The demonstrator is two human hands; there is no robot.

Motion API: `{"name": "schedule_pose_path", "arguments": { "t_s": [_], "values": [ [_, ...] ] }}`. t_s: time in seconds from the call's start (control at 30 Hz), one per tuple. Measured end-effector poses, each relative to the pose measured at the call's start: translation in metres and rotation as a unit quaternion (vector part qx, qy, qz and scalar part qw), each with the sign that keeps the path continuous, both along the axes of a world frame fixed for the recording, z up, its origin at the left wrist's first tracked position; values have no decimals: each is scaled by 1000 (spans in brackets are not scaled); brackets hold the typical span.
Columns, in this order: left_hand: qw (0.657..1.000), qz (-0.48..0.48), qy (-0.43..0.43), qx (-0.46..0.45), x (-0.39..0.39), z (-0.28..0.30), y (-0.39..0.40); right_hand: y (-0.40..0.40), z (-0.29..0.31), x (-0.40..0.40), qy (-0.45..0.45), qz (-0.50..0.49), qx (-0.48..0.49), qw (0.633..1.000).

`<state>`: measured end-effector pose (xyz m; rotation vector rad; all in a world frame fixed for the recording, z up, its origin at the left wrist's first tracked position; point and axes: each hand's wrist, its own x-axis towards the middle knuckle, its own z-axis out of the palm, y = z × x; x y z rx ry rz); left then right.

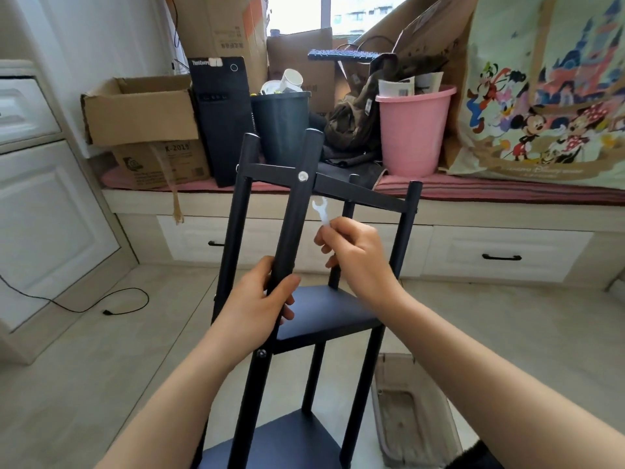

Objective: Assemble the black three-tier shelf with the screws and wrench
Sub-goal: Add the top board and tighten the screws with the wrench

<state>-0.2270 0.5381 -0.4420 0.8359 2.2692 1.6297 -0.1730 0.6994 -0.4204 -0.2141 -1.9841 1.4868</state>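
Left hand [260, 306] clenched on shelf [324, 313] post mid-frame, right hand [358, 255] pinching wrench [320, 211], open end up; screw [303, 176] sits just up-left of it, right hand nearer.

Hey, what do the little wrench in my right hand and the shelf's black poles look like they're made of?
Wrench: probably plastic, since it is white, thin and slightly translucent. Poles: likely painted or coated metal tube, matte black with a faint sheen and a silver screw at the joint. The look alone cannot confirm either.

Black shelf [333, 308] stands upright; small white wrench [321, 211] beside its silver screw [302, 176].
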Motion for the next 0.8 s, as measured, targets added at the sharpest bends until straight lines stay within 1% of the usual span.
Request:
{"name": "schedule_pose_path", "arguments": {
  "t_s": [0.1, 0.17, 0.33, 0.5, 0.6, 0.7, 0.8],
  "values": [
    [1000, 4, -5, -4, 1, -2, 2, -3, 5, 15, -19, 31, 9, 999],
    [1000, 1, -5, -5, 1, -3, 3, -5, 9, 22, -13, 41, 14, 999],
    [1000, -5, -1, 0, 4, -4, 6, -11, 20, 24, 11, 35, 6, 999],
    [1000, 14, 15, -3, 6, -5, 7, -13, 21, 14, 14, 27, 18, 999],
    [999, 20, 21, -31, 6, -3, 2, -12, 23, 10, 7, 34, 0, 999],
    [995, 25, 51, -77, 5, -3, -6, -11, 24, 6, 10, 53, -31, 998],
    [991, 27, 83, -103, 4, -3, -15, -11, 24, 3, 9, 70, -53, 996]
  ]
}}
